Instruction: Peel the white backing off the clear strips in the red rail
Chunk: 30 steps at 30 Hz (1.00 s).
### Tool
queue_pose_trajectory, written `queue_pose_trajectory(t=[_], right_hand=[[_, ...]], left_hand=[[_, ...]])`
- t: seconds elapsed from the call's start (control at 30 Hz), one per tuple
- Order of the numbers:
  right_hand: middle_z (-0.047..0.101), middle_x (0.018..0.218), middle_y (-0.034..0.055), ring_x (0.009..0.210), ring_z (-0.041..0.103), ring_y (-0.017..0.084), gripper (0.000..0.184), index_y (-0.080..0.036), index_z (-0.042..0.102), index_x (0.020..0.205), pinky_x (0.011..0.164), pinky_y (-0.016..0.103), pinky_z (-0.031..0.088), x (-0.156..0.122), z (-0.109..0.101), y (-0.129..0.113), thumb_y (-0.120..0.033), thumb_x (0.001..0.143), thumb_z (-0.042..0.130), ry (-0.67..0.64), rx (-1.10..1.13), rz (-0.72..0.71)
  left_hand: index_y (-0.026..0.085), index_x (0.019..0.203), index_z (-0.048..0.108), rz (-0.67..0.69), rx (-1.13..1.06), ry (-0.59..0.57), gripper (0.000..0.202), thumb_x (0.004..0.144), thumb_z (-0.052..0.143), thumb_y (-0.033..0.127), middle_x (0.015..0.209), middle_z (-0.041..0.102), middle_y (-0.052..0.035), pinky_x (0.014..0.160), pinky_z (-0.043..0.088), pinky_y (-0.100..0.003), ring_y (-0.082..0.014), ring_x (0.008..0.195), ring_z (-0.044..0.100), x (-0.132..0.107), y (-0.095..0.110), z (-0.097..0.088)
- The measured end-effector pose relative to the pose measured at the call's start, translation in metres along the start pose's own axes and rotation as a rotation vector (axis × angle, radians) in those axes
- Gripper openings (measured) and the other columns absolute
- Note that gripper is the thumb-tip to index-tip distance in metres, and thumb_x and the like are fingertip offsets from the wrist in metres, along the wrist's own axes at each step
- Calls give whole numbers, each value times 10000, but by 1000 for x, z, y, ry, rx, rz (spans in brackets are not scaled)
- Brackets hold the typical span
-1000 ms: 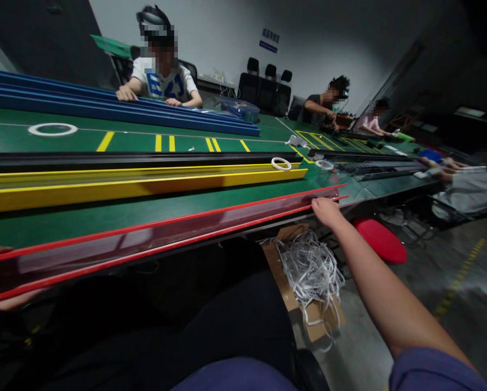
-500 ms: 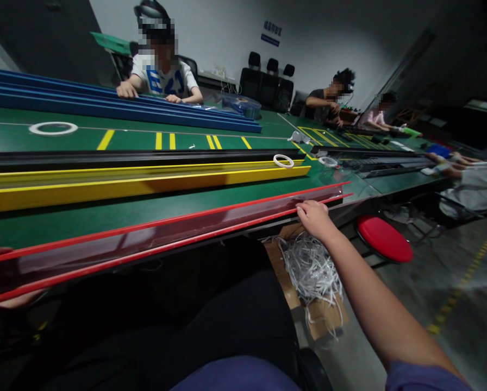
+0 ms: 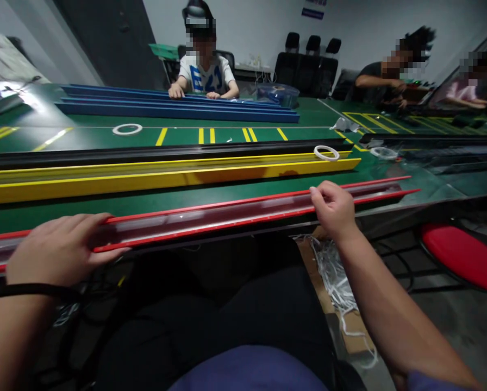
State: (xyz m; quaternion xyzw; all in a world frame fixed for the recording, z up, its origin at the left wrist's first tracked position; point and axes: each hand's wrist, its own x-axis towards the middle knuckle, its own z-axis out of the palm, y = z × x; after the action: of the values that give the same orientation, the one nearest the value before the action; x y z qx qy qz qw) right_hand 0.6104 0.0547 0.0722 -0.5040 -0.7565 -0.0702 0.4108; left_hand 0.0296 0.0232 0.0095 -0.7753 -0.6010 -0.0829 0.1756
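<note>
A long red channel strip (image 3: 227,214) with a clear film lies along the near edge of the green table (image 3: 235,190). My left hand (image 3: 58,247) grips the strip at its left part, fingers wrapped over the top. My right hand (image 3: 333,209) is closed on the strip further right, fingers pinched at its near edge. Behind it lie a long yellow channel (image 3: 166,176) and a black strip (image 3: 145,153). A white tape ring (image 3: 325,153) rests on the yellow channel's right end.
Blue strips (image 3: 178,107) lie at the far side, where a person in a white shirt (image 3: 205,79) sits. Other people work at the right. Another tape ring (image 3: 127,129) lies on the table. A cardboard box of white scrap strips (image 3: 337,277) and a red stool (image 3: 459,255) stand on the floor.
My right hand slid left along the red strip. The view turned left, so my left hand now shows fully gripping the strip.
</note>
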Motion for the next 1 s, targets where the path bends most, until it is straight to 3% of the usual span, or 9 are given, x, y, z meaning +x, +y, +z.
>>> queue_pose_trajectory(t=[0.1,0.2,0.33,0.47,0.63,0.77,1.0], right_hand=[[586,752,38,759,524,185,338,-209,547,737,750,343,407,18,16,-13,-381,1028,547,-139,-5,-102],[689,934,88,931,583,231,288,-189,673,879,879,367,424,31,36,-2,-388,1027,526,-326,-130,-161],[738,1058,66,964,647,210,368,-208,739,1002,828,317,438,37,51,16,-467,1037,479,-480,-63,66],[737,887,52,823,635,210,508,-234,735,875,661,308,349,38,49,12,-622,1014,439,-592,-192,208],[684,781,59,738,568,204,583,-227,653,737,619,326,279,37,47,9,-662,1008,374,-562,-299,241],[679,812,72,732,547,207,562,-227,639,753,618,335,278,34,48,12,-653,1006,375,-536,-343,231],[751,1076,99,859,639,274,606,-235,749,990,683,371,336,32,52,19,-605,1043,271,-617,-467,90]], left_hand=[[122,1293,632,111,103,14,803,940,320,772,1082,692,-136,874,482,-398,-309,960,633,5,-3,-3],[117,1283,643,151,99,48,803,958,315,774,1069,698,-132,854,482,-392,-302,936,645,8,-3,-7],[113,1272,653,164,71,34,820,954,328,797,1048,698,-126,847,481,-394,-303,922,649,8,-1,-10],[115,1297,639,138,56,12,801,943,402,792,1104,698,-132,882,487,-405,-315,982,650,8,2,-12],[121,1342,608,97,52,-58,752,929,526,744,1186,696,-150,935,490,-406,-320,1067,650,8,8,-18],[129,1324,620,72,31,-12,781,887,569,775,1132,701,-151,955,481,-417,-335,1071,648,6,13,-18],[147,1298,629,75,19,70,806,832,617,804,1125,707,-143,941,480,-427,-342,1052,647,4,15,-14]])
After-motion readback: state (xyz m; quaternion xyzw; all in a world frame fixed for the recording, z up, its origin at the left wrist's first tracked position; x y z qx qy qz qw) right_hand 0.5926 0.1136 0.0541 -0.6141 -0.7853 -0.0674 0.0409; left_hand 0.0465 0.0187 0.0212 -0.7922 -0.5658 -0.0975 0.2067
